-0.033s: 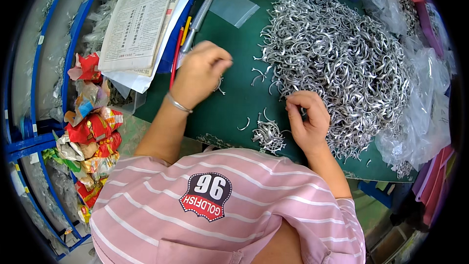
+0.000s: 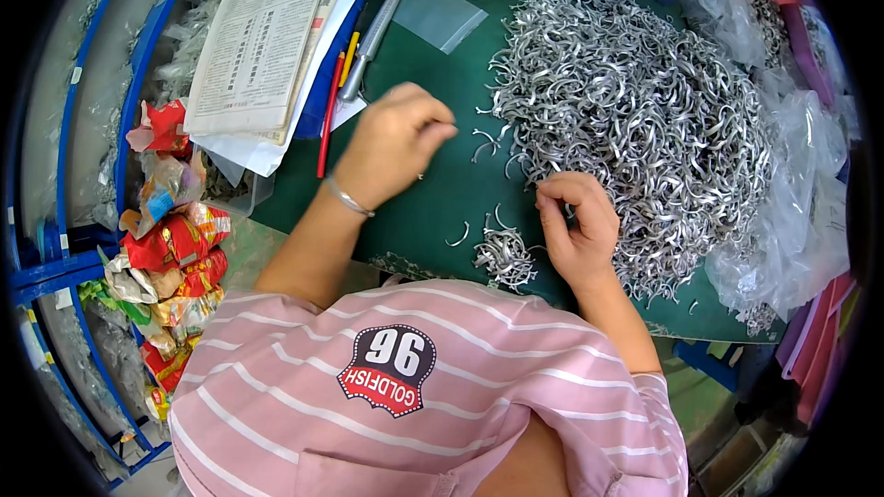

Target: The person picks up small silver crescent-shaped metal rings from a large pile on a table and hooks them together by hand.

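Note:
A large heap of small curved silver metal pieces (image 2: 635, 129) covers the right part of a green table (image 2: 460, 83). My right hand (image 2: 585, 225) is at the heap's near left edge, thumb and fingertips pinched together; anything between them is too small to make out. Over the table to the left, my left hand (image 2: 391, 143) has its fingers curled in and is slightly blurred. What it may hold is hidden. Between my hands, close to the near table edge, lies a small pile of the same curved pieces (image 2: 505, 256).
Left of my left hand are a red pencil (image 2: 330, 120), a grey tapered metal rod (image 2: 373, 41) and printed papers (image 2: 258, 46). A flat clear bag (image 2: 440, 17) lies farther back. Crumpled clear plastic (image 2: 792, 202) borders the heap on the right. Blue shelving (image 2: 60, 262) stands far left.
My left hand has moved a little to the right, toward the heap. My right hand has hardly moved.

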{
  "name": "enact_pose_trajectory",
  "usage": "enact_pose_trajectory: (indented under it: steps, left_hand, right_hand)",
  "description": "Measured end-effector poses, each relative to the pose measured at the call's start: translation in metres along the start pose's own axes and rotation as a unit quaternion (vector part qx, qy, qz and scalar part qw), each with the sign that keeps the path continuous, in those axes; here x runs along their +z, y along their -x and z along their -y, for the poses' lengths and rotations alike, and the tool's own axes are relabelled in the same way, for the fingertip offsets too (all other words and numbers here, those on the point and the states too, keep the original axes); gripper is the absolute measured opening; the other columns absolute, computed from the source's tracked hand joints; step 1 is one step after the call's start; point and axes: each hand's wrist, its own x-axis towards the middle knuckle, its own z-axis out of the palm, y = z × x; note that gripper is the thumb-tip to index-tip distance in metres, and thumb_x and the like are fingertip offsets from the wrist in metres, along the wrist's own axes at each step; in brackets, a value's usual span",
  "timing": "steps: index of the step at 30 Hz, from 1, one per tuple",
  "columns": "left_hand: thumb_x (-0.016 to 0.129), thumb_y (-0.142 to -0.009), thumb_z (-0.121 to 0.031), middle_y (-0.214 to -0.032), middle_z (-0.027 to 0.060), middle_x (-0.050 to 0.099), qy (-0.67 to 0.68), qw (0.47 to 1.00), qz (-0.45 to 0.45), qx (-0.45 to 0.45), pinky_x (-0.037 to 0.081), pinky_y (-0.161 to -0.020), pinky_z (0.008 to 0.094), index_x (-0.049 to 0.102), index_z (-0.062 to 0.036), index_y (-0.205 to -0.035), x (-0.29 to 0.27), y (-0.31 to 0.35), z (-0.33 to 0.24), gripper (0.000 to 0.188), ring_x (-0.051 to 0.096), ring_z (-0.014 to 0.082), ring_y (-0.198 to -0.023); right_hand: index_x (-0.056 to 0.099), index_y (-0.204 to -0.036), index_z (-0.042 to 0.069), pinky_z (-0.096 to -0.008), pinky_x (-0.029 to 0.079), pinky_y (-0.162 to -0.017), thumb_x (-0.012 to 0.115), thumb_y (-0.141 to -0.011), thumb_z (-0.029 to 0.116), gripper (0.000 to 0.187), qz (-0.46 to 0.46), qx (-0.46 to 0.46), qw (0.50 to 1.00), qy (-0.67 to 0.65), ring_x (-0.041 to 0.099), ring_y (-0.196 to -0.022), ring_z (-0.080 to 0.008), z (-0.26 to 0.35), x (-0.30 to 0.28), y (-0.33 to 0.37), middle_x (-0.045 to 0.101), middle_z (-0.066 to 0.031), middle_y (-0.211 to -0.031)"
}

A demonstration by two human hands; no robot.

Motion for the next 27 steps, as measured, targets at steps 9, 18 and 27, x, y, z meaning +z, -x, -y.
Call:
enact_pose_trajectory:
  steps: [9,18,27]
  left_hand:
    - [0.067,-0.078,0.005,-0.086,0.0126,0.059,-0.037,0.999,0.023,0.013,0.051,-0.072,0.0363,0.062,0.0005,-0.091,0.048,-0.005,0.003,0.015,0.062,0.0307,-0.078]
    - [0.067,-0.083,0.007,-0.094,0.0082,0.065,0.211,0.977,0.013,-0.030,0.053,-0.073,0.0249,0.060,0.0016,-0.095,0.049,0.009,-0.027,0.015,0.065,0.0126,-0.082]
    - [0.065,-0.085,0.009,-0.095,0.0106,0.065,0.449,0.886,0.083,-0.083,0.055,-0.079,0.0263,0.057,0.0047,-0.105,0.051,0.018,-0.037,0.022,0.066,0.0152,-0.088]
  right_hand:
    - [0.064,-0.092,-0.001,-0.0263,0.050,-0.059,0.066,-0.076,-0.013,0.021,-0.005,0.022,1.000,-0.009,0.062,-0.072,-0.0198,-0.002,-0.001,0.002,0.065,-0.0134,-0.090]
    - [0.060,-0.108,-0.004,-0.0282,0.052,-0.066,0.067,-0.082,-0.006,0.027,0.022,0.127,0.991,-0.034,0.064,-0.079,-0.0211,0.000,0.006,0.003,0.061,-0.0150,-0.101]
    - [0.066,-0.096,0.001,-0.0324,0.053,-0.065,0.069,-0.080,-0.004,0.017,0.040,0.036,0.998,0.014,0.065,-0.074,-0.0276,0.002,-0.001,0.001,0.066,-0.0131,-0.087]
